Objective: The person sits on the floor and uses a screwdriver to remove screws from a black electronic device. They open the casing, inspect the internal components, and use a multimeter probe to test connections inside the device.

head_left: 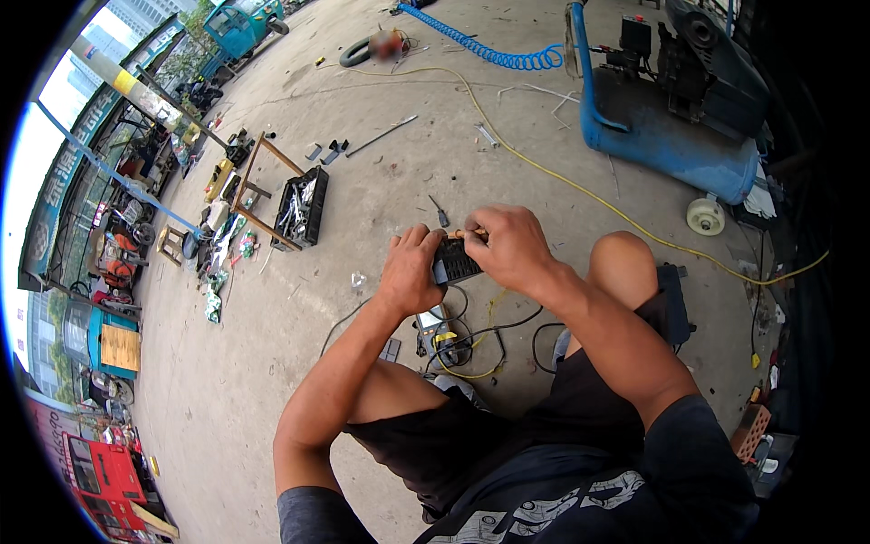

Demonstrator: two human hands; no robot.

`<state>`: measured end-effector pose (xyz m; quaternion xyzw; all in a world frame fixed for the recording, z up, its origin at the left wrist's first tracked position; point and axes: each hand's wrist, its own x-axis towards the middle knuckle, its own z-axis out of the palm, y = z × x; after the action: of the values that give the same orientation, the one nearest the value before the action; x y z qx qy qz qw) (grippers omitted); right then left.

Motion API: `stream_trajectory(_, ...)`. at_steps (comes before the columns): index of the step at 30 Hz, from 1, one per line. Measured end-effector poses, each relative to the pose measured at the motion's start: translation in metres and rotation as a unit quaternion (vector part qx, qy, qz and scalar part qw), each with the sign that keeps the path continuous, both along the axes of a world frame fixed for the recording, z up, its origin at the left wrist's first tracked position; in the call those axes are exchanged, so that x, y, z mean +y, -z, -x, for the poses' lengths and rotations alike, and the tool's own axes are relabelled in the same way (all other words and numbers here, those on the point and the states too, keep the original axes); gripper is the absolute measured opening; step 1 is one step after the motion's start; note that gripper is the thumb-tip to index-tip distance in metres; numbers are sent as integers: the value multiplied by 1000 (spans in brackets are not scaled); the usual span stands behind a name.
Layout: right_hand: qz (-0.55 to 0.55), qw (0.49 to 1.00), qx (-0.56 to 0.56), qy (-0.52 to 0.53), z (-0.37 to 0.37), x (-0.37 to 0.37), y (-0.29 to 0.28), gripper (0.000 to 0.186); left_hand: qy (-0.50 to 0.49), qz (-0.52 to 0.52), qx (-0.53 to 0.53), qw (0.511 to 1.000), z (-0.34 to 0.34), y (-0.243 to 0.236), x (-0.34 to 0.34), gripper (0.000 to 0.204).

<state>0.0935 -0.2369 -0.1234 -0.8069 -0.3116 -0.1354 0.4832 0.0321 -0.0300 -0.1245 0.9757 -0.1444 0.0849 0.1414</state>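
A black ribbed box [460,263], like a finned metal casing, is held up in front of me above the floor. My left hand [410,267] is closed round its left side, the thumb hidden behind the palm. At the box's far edge my right hand [515,247] is closed in a pinch on a thin orange-brown piece [460,233]; its exact kind is too small to tell. A screwdriver [442,216] with a dark handle lies on the concrete just beyond. Below the hands, a grey and yellow device [435,328] rests among black and yellow cables.
A black crate of tools [301,207] stands left, beside a wooden frame [243,195]. A blue air compressor [671,150] stands far right, with a coiled blue hose [494,54]. A yellow hose [580,188] crosses the floor. A metal rod [381,136] lies ahead.
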Motion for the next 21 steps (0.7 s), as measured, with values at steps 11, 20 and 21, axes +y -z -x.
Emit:
stream_trajectory(11, -5, 1000, 16, -24, -1, 1, 3, 11, 0, 5, 7, 1000, 0, 0, 0, 67)
stream_trajectory(20, -1, 998, 48, -34, 0, 1, 0, 12, 3, -2, 9, 1000, -2, 3, 2, 66)
stream_trajectory(21, 0, 998, 46, -33, 0, 1, 1, 12, 3, -2, 8, 1000, -2, 3, 1, 66)
